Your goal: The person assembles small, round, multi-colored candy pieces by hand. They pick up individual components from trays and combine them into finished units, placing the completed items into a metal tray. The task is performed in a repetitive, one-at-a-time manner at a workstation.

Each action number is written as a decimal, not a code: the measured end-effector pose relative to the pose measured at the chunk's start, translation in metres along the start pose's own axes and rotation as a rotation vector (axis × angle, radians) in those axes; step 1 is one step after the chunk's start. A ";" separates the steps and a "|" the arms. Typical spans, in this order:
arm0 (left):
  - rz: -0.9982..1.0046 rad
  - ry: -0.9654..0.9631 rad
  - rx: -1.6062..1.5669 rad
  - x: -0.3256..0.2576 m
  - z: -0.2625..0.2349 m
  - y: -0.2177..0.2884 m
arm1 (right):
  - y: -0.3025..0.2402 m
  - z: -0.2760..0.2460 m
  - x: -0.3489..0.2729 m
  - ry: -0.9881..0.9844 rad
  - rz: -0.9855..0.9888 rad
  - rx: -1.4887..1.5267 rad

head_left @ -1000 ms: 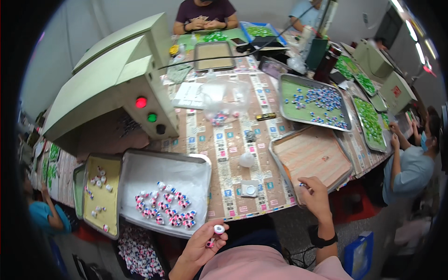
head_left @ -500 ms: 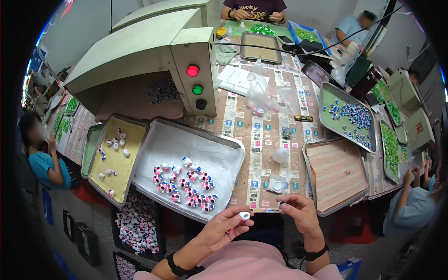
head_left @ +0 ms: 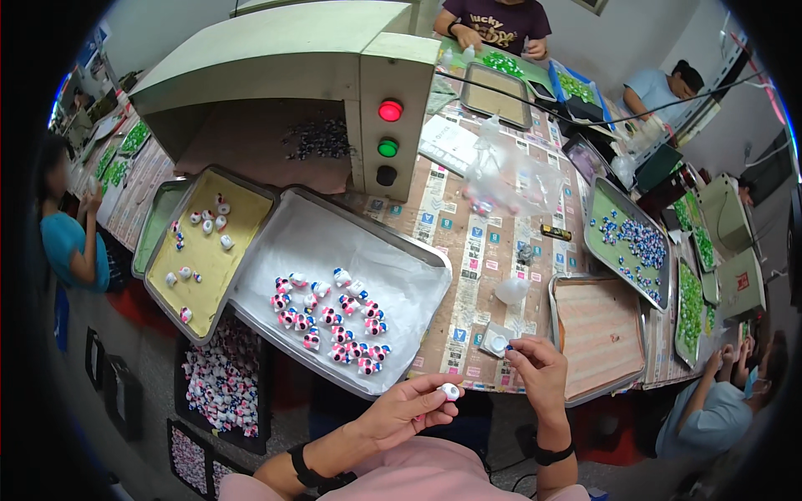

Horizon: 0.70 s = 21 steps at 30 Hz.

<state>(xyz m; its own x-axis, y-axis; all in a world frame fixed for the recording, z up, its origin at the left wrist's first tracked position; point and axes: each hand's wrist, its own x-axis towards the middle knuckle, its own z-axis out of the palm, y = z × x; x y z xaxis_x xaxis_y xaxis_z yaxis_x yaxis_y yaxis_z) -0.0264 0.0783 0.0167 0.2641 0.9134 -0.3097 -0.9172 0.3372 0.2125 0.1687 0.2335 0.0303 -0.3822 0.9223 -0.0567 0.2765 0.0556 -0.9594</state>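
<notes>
My left hand (head_left: 401, 411) is closed on a small white figurine piece (head_left: 449, 391), round with a dark hole facing up and a bit of pink below. Pinched in the fingertips of my right hand (head_left: 543, 374) is a tiny blue part (head_left: 510, 347); its exact kind is too small to tell. Those fingertips are at the edge of a small white dish (head_left: 494, 343) on the table's near edge. To the left, a metal tray (head_left: 401, 259) lined with white paper carries several pink, white and blue figurines (head_left: 337, 319).
A yellow-lined tray (head_left: 200, 267) with white pieces overlaps on the left, before a beige tunnel machine (head_left: 384, 175). At right lie a pink-lined tray (head_left: 597, 326) and a green tray of blue pieces (head_left: 631, 250). A squeeze bottle (head_left: 512, 290) and plastic bag (head_left: 510, 179) sit mid-table.
My right hand has moved forward with the tiny blue part, from short of the white dish to its edge. My left hand still holds the white piece. The whole view has shifted.
</notes>
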 end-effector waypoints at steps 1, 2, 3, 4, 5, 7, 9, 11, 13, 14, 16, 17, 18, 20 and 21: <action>0.001 -0.002 -0.002 0.000 0.000 0.000 | 0.000 0.001 0.001 0.008 -0.023 -0.035; 0.002 -0.005 -0.003 0.000 -0.001 0.000 | 0.000 0.001 0.003 0.017 -0.046 -0.070; 0.002 -0.008 -0.005 0.000 -0.002 0.000 | 0.000 0.002 0.004 0.011 -0.077 -0.119; 0.006 -0.011 -0.005 0.000 -0.003 -0.001 | 0.000 0.001 0.004 0.007 -0.109 -0.169; 0.010 -0.014 -0.005 0.000 -0.004 -0.001 | 0.000 0.001 0.004 0.003 -0.141 -0.219; 0.013 -0.016 0.000 0.001 -0.006 -0.001 | 0.001 0.001 0.005 -0.003 -0.182 -0.325; 0.014 -0.014 0.007 0.002 -0.007 -0.003 | -0.001 0.003 0.007 -0.004 -0.209 -0.394; 0.011 -0.008 0.016 0.003 -0.009 -0.004 | -0.005 0.006 0.008 -0.002 -0.222 -0.430; 0.009 0.001 0.023 0.003 -0.009 -0.005 | -0.007 0.009 0.010 -0.004 -0.230 -0.460; 0.009 0.006 0.025 0.004 -0.008 -0.005 | -0.007 0.010 0.011 -0.003 -0.234 -0.475; 0.009 0.011 0.022 0.004 -0.007 -0.005 | -0.002 0.009 0.012 -0.015 -0.267 -0.526; 0.009 0.011 0.017 0.003 -0.007 -0.005 | -0.001 0.008 0.013 -0.020 -0.282 -0.552; 0.008 0.010 0.013 0.003 -0.007 -0.005 | 0.000 0.008 0.013 -0.024 -0.281 -0.549; 0.008 0.013 0.011 0.003 -0.006 -0.005 | -0.001 0.007 0.013 -0.026 -0.277 -0.547; 0.008 0.015 0.011 0.004 -0.006 -0.005 | -0.001 0.007 0.013 -0.024 -0.285 -0.552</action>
<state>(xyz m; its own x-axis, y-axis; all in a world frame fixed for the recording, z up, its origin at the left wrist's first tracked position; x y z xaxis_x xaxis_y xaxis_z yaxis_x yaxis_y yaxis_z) -0.0228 0.0789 0.0093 0.2525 0.9126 -0.3215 -0.9159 0.3325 0.2248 0.1573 0.2430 0.0290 -0.5256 0.8339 0.1684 0.5733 0.4934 -0.6541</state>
